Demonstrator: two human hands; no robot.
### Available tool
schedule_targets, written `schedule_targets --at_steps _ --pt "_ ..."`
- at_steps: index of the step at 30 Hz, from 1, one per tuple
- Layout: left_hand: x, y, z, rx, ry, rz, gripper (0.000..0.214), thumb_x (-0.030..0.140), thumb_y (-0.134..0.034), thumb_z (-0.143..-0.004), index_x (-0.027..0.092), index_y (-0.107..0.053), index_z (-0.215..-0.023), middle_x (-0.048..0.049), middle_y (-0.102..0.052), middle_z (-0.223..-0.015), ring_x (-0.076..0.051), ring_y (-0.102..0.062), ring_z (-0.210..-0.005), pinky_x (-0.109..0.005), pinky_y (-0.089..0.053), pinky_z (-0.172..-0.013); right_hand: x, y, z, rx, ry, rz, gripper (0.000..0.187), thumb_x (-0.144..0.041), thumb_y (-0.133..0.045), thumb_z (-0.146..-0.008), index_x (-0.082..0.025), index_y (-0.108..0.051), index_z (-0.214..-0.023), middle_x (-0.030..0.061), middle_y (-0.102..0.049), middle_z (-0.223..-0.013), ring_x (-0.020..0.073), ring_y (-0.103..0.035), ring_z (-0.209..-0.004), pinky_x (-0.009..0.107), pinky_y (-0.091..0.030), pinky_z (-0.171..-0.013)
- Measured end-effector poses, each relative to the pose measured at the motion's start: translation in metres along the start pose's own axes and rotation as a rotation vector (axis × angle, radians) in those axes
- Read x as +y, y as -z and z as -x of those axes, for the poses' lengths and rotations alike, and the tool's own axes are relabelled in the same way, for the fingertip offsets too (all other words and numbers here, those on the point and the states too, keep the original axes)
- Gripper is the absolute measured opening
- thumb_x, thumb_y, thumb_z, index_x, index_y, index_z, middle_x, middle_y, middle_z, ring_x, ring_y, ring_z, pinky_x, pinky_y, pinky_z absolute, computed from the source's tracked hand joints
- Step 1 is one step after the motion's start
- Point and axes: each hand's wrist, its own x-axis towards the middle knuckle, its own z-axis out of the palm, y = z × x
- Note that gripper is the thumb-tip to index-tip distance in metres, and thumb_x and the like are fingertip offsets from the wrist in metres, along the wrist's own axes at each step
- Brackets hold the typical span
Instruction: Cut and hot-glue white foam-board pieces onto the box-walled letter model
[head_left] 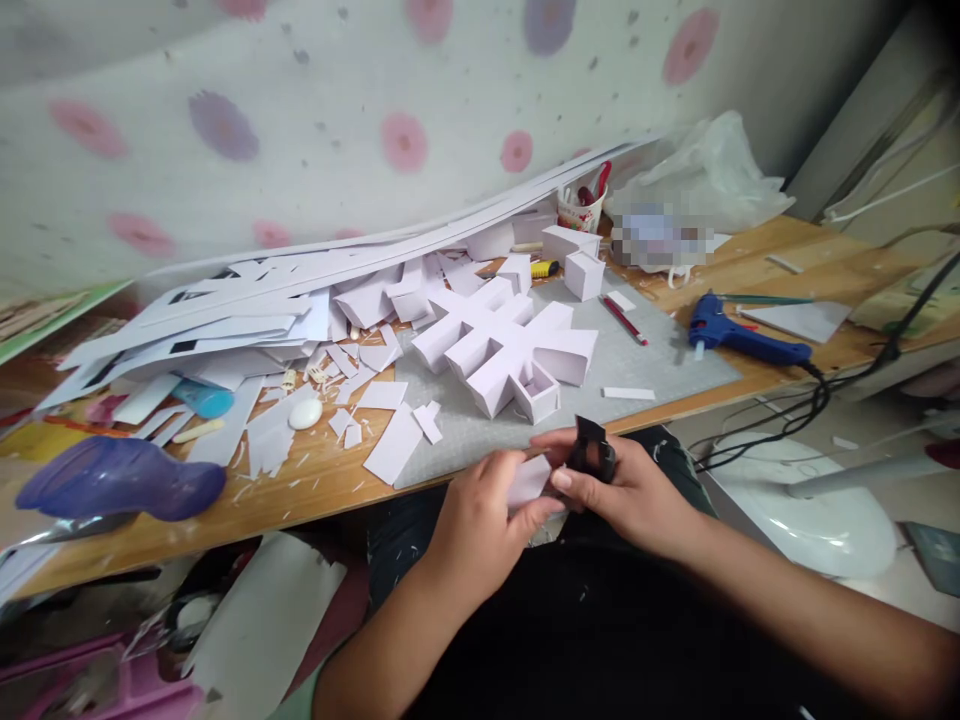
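My left hand (484, 520) is closed around a small white card piece (529, 481), thumb and fingers at its edges, just below the table's front edge. My right hand (626, 490) grips a small black curved object (592, 455) with a flat tab standing up. Its exact kind is unclear. The right thumb points toward the white piece; whether it touches it I cannot tell. Beyond both hands, a white branching model (502, 345) made of box-like arms rests on the grey cutting mat (645, 385). A narrow white strip (628, 394) lies near the mat's front edge.
To the right lies a blue glue gun (742, 335) with its cable running off the table. A red pencil (624, 320) and a cup of tools (580, 210) are farther back. White sheets (225, 320) and scraps crowd the left, beside a purple translucent object (120, 478).
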Motion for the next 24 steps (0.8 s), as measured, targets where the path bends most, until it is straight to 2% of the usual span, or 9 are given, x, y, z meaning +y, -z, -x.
schedule_targets --at_steps 3,5,11,24 --pt "-0.003 -0.002 0.008 0.012 0.046 0.100 0.029 0.046 -0.052 -0.088 0.018 -0.055 -0.092 -0.0040 -0.065 -0.080 -0.018 -0.060 -0.072 -0.028 -0.043 -0.064 0.009 -0.001 0.005 0.049 0.063 0.251 0.019 -0.032 -0.058 -0.085 -0.016 -0.065 -0.092 0.0043 -0.067 -0.079 0.0157 -0.061 -0.071 0.027 -0.048 -0.066" --pt "-0.005 -0.003 0.012 0.010 0.069 0.138 0.027 0.045 -0.051 -0.088 0.018 -0.052 -0.084 -0.0014 -0.061 -0.074 -0.016 -0.056 -0.067 -0.026 -0.040 -0.060 0.014 -0.003 0.007 0.038 0.102 0.407 0.015 -0.028 -0.055 -0.086 -0.016 -0.063 -0.083 0.0043 -0.066 -0.074 0.0156 -0.060 -0.068 0.027 -0.046 -0.064" --pt "-0.007 -0.005 0.017 -0.004 0.098 0.258 0.026 0.039 -0.052 -0.087 0.020 -0.043 -0.071 0.0043 -0.044 -0.062 -0.011 -0.042 -0.057 -0.023 -0.030 -0.054 0.018 -0.011 0.008 -0.005 0.274 0.686 0.006 -0.018 -0.052 -0.079 -0.018 -0.058 -0.081 0.0040 -0.064 -0.072 0.0151 -0.058 -0.064 0.025 -0.044 -0.060" --pt "-0.004 -0.006 0.021 0.025 0.061 0.307 0.023 0.034 -0.051 -0.087 0.019 -0.043 -0.071 0.0044 -0.042 -0.062 -0.010 -0.040 -0.056 -0.023 -0.030 -0.055 0.021 -0.013 0.008 0.018 0.280 0.844 0.008 -0.019 -0.050 -0.078 -0.017 -0.057 -0.080 0.0059 -0.066 -0.070 0.0171 -0.060 -0.062 0.025 -0.042 -0.056"
